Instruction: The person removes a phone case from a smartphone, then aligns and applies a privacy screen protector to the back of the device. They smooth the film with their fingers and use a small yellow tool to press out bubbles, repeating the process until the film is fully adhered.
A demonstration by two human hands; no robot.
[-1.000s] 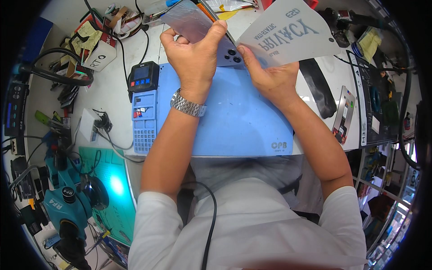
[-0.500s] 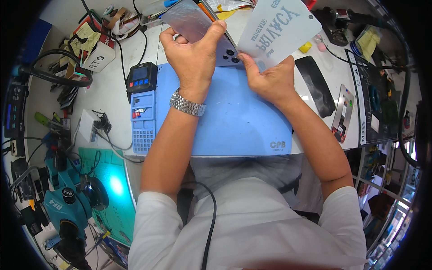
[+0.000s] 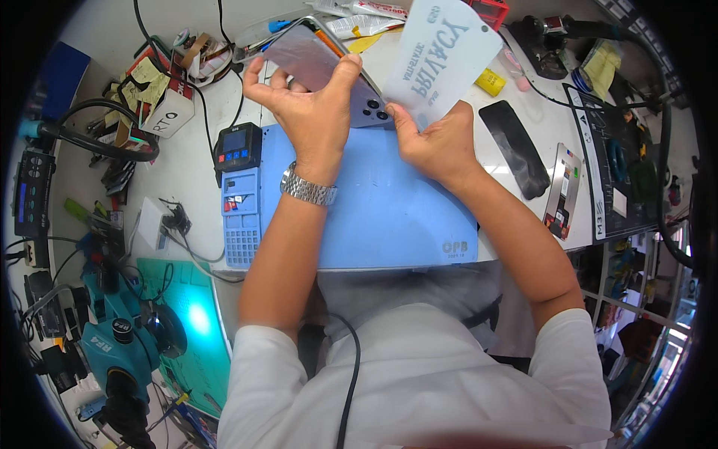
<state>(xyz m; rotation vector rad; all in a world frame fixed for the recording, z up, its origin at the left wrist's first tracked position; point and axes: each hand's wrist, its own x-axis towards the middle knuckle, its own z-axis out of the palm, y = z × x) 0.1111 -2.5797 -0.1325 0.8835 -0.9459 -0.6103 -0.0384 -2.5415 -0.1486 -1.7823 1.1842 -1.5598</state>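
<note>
1. The work mat [image 3: 389,217] lies on the bench, before the person.
2. A small meter [image 3: 237,147] sits at the mat's far left corner.
3. Two phones [image 3: 514,148] [image 3: 562,190] lie right of the mat.
4. A microscope base [image 3: 123,352] stands at the near left.

A white workbench [image 3: 194,161] carries a blue mat [image 3: 389,217], black strip [image 3: 516,150] and cables [image 3: 176,224].

The phone [image 3: 314,67] at far centre is grey-lilac, with dark camera lenses. The film sheet [image 3: 441,56] right of it is translucent white with grey lettering. The mat [image 3: 374,217] is light blue, its left end a darker blue grid. The wristwatch [image 3: 308,191] is silver. The glass strip [image 3: 514,148] on the right is black. The near-left machine [image 3: 120,352] is teal. The block [image 3: 490,81] at far right is yellow.
</note>
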